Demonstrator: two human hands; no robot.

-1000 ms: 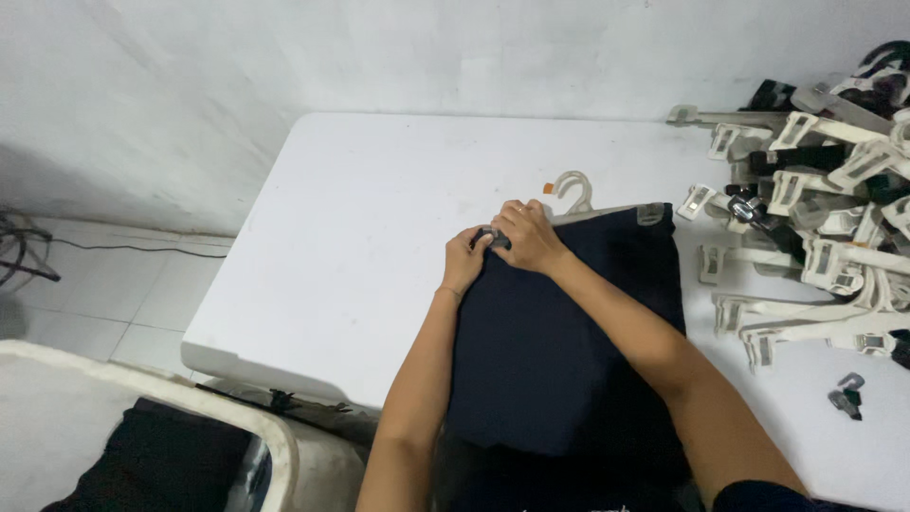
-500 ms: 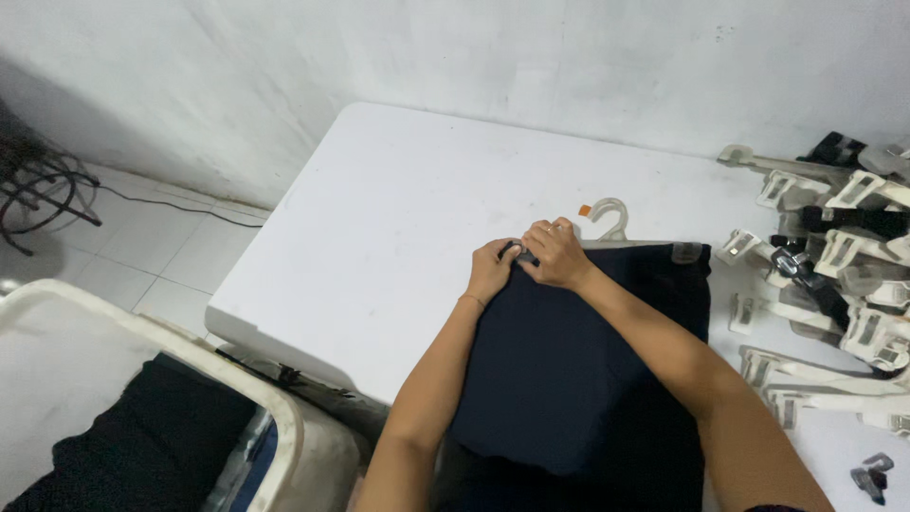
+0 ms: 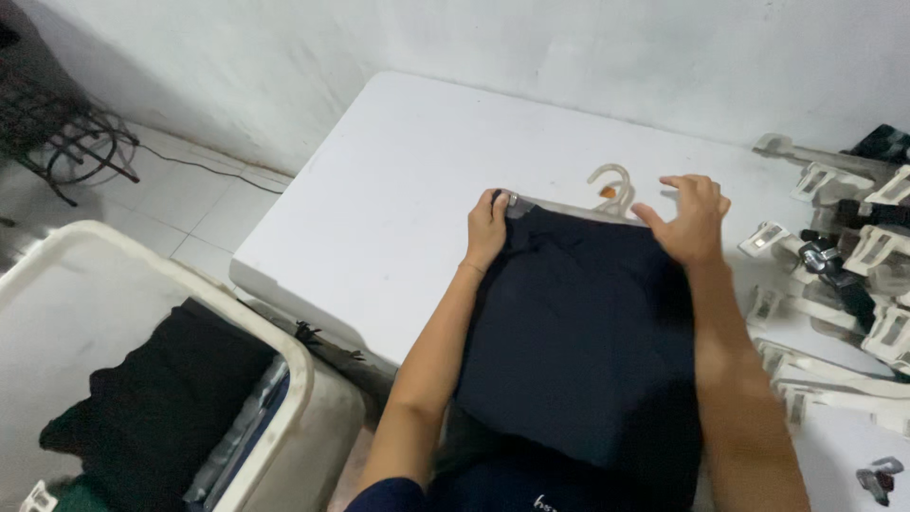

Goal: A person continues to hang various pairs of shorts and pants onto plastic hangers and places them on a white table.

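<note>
Right hand (image 3: 692,220) has slid right along the hanger (image 3: 616,194) — fingers spread.
Left hand (image 3: 488,228) pinches the dark garment (image 3: 578,332) at the left clip; right clip likely next.

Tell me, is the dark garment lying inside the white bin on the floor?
No, the dark garment lies flat on the white table under the left hand and right hand.

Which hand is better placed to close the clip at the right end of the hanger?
Probably the right hand: it lies on the dark garment's top right corner beside the clip hanger. The left hand is pinned at the far left end.
</note>
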